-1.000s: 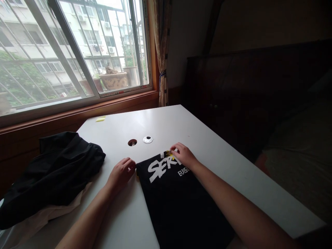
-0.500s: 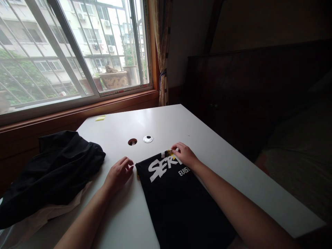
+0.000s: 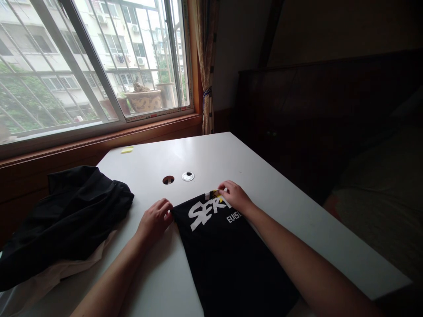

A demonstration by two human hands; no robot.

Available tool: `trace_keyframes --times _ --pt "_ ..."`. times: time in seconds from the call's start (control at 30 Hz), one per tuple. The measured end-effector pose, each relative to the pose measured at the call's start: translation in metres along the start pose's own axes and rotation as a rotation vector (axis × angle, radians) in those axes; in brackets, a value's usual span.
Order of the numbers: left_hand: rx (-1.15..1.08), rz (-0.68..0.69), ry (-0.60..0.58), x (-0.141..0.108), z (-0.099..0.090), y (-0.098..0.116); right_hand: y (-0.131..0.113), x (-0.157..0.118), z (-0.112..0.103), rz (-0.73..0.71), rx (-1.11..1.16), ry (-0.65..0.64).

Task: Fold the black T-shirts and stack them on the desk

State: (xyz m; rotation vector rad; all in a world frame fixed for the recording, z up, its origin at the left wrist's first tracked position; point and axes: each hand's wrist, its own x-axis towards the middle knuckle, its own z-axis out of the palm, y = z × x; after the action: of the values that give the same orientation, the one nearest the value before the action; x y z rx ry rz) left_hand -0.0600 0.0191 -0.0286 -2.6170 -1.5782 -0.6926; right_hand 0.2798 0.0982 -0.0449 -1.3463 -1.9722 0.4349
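Fingers of the left hand [image 3: 154, 221] are curled against the far-left corner of the black shirt [image 3: 228, 259]; I can't tell from here if they've pinched it or only touch it. Right hand [image 3: 234, 196]: thumb and index clamped on the shirt's far hem, beside the yellow patch [image 3: 216, 194]. Shirt lies flat on the desk [image 3: 211, 154], far end well short of the far edge, near end running out of my frame. Status, my read: shirt is already down to a long narrow panel, left side straight, white lettering [image 3: 206, 213] facing up and cut off around the right arm, so I'd call the lengthwise fold done. Not done: no crosswise fold that I can see, and the far end isn't released. Near end unconfirmed. Dark garment [image 3: 76, 215], over the desk's left edge, is a crumpled heap on top of pale cloth [image 3: 82, 266]; I'd count both as unfolded. Cable hole [image 3: 168, 180] and metal ring [image 3: 188, 176] sit beyond the shirt, touching nothing.
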Motion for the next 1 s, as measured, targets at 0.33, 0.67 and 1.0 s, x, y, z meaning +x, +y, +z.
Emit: trace_keyframes --times 0.33,0.67,1.0 --pt "-0.073 -0.112 0.033 -0.002 -0.002 -0.005 0.002 -0.001 0.000 0.013 -0.014 0.016" --pt "-0.203 -0.017 0.013 0.001 0.001 0.002 0.004 -0.001 0.002 0.003 -0.009 0.020" --pt "-0.335 -0.272 -0.041 0.011 0.006 -0.001 0.000 -0.001 -0.001 0.010 0.067 0.054"
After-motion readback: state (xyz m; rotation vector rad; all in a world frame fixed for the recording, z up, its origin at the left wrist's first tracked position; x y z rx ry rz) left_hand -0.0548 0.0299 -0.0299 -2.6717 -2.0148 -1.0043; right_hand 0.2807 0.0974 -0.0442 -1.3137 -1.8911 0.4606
